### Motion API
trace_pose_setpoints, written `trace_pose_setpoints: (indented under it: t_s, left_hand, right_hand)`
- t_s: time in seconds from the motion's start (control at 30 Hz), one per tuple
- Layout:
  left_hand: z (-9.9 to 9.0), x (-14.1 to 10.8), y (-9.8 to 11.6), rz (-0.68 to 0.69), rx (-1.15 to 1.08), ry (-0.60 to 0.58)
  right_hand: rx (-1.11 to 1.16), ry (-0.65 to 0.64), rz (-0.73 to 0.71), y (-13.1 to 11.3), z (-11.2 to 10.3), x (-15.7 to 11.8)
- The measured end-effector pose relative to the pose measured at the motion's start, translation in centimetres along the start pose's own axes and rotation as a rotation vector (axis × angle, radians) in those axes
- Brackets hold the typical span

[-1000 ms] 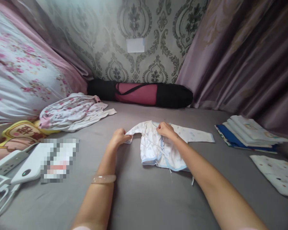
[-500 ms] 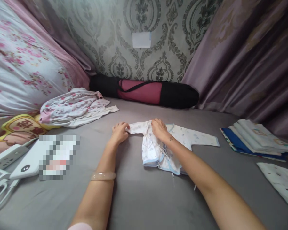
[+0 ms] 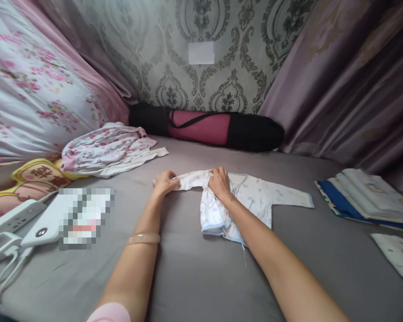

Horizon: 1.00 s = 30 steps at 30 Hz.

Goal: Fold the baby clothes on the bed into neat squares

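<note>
A small white baby shirt [image 3: 258, 190] with light blue edging and thin ties lies spread on the grey bed sheet [image 3: 188, 277]. My left hand [image 3: 167, 182] grips the end of its left-hand sleeve, fingers closed on the cuff. Near the shoulder of that same sleeve, my right hand [image 3: 219, 182] is closed on the fabric. Between my hands the sleeve is stretched out sideways. The other sleeve extends flat to the right. My right forearm hides part of the shirt's lower front.
A black and maroon long bag [image 3: 201, 128] lies along the wall. Folded cloths [image 3: 372, 194] are stacked at right, with another patterned cloth [image 3: 398, 255] nearer. At left are a crumpled floral garment [image 3: 110, 150], a yellow cushion [image 3: 36, 174], a power strip [image 3: 16, 218] and a white power bank [image 3: 49, 226].
My left hand has shifted slightly left with the cuff, and the sleeve looks straighter. My right hand has moved a little toward that sleeve's shoulder. The view has shifted slightly.
</note>
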<state>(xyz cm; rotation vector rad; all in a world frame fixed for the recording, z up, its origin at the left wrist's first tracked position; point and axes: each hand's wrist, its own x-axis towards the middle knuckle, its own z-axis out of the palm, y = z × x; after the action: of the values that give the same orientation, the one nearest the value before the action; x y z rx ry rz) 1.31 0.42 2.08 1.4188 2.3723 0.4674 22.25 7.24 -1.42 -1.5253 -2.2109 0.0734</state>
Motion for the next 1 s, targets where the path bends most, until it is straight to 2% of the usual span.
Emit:
trace_pose_setpoints:
  t_s: [0.13, 0.23, 0.33, 0.4, 0.5, 0.6, 0.7, 0.83, 0.93, 1.0]
  left_hand:
    - [-0.9, 1.2, 0.4, 0.019, -0.095, -0.079]
    - [-1.0, 2.3, 0.5, 0.086, -0.337, -0.038]
    - [-0.8, 3.2, 0.4, 0.052, -0.505, -0.014]
    - [-0.7, 3.6, 0.0, 0.067, -0.530, 0.009]
    - [-0.7, 4.4, -1.2, 0.159, -0.499, 0.075]
    - [-0.7, 5.1, -2.7, 0.150, -0.471, 0.089]
    - [-0.6, 5.1, -3.2, 0.166, -0.362, 0.103]
    - [0.0, 3.6, -2.2, 0.260, 0.031, 0.201]
    - [0.1, 2.3, -1.2, 0.261, 0.339, 0.151]
    - [-0.3, 1.9, -0.7, 0.245, 0.457, 0.124]
  right_hand:
    - [0.049, 0.021, -0.018, 0.1, 0.0, -0.2]
    - [0.067, 0.039, -0.033, 0.2, 0.0, -0.4]
    - [0.048, 0.047, -0.044, 0.3, 0.2, -0.6]
    - [0.027, 0.050, -0.050, 0.3, 0.3, -0.6]
    - [0.001, 0.054, -0.051, 0.2, 0.3, -0.7]
    - [-0.019, 0.057, -0.054, 0.1, 0.2, -0.8]
    - [-0.031, 0.062, -0.052, 0.0, 0.2, -0.8]
    - [-0.035, 0.077, -0.057, 0.1, 0.2, -0.8]
    - [-0.029, 0.090, -0.073, 0.2, 0.3, -0.8]
    - [-0.028, 0.096, -0.081, 0.2, 0.3, -0.8]
